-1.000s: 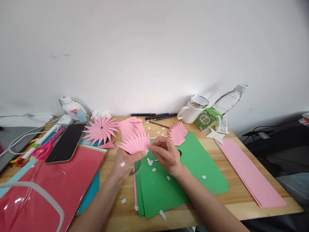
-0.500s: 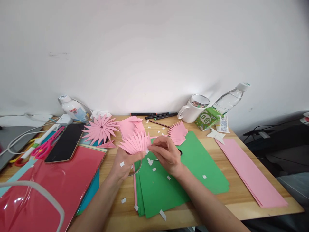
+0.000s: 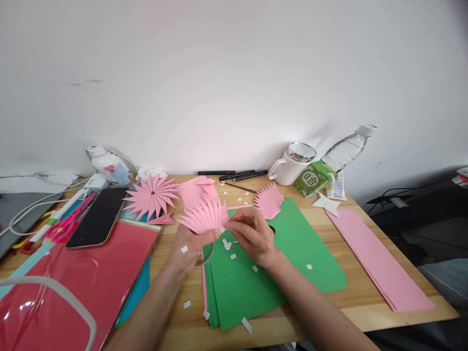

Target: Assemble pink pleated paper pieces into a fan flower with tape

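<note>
My left hand (image 3: 190, 248) grips a folded pink paper fan (image 3: 204, 218) by its narrow base, with the thumb across the front and the spiky tips pointing up. A small white square sticks to the back of this hand, and a bracelet circles its wrist. The fingers of my right hand (image 3: 254, 234) are pinched together at the fan's right corner, where a small white paper piece (image 3: 223, 230) shows against the fingertips. Beneath both hands lies a stack of green paper (image 3: 270, 287). White scraps (image 3: 227, 244) are scattered over it.
A pink paper rosette (image 3: 152, 193), a phone (image 3: 97, 219), pink scissors (image 3: 68, 222) and a red plastic-covered pack (image 3: 84, 278) lie left. Markers (image 3: 241, 175), another pink fan (image 3: 268, 201), a white mug (image 3: 294, 163), a green box (image 3: 314, 179) and a water bottle (image 3: 345, 152) stand behind. Pink strips (image 3: 380, 263) lie right.
Both hands keep nearly the same pose at the pink fan. The view has shifted very slightly; nothing has been let go.
</note>
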Demonstrator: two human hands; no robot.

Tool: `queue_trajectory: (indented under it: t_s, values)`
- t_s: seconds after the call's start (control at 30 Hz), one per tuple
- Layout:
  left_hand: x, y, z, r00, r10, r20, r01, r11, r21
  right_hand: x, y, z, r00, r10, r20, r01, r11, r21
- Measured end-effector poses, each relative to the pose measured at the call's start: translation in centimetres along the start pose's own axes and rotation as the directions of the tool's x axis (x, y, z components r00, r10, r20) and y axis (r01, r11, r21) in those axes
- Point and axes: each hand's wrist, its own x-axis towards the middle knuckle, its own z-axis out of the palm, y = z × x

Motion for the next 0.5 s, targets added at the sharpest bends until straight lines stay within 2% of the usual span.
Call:
queue_trajectory:
  t_s: [0.13,0.23,0.3,0.37,0.43,0.5]
  values:
    - [0.0,-0.3,-0.1,1.0,0.015,-0.009,-0.015,0.999,-0.03,0.5,-0.4,0.0,0.999,0.034,-0.025,-0.033,0.999,0.024]
    - [0.0,-0.4,-0.2,0.999,0.045,-0.027,-0.046,0.999,-0.011,0.8,-0.7,0.3,0.972,0.227,-0.063,-0.219,0.97,0.103]
    - [0.1,-0.5,-0.3,0.998,0.067,-0.011,-0.066,0.997,0.028,0.9,-0.7,0.6,0.916,0.399,-0.029,-0.381,0.892,0.241]
    - [0.1,-0.5,-0.4,0.996,0.086,0.006,-0.086,0.995,0.056,0.9,-0.6,0.9,0.844,0.533,0.063,-0.511,0.764,0.394]
    - [0.1,-0.6,-0.3,0.994,0.105,0.004,-0.105,0.992,0.063,0.8,-0.6,1.1,0.78,0.61,0.141,-0.591,0.645,0.484]
    - [0.1,-0.7,-0.2,0.992,0.123,0.008,-0.123,0.992,0.038,0.8,-0.6,1.3,0.735,0.66,0.155,-0.631,0.582,0.513]
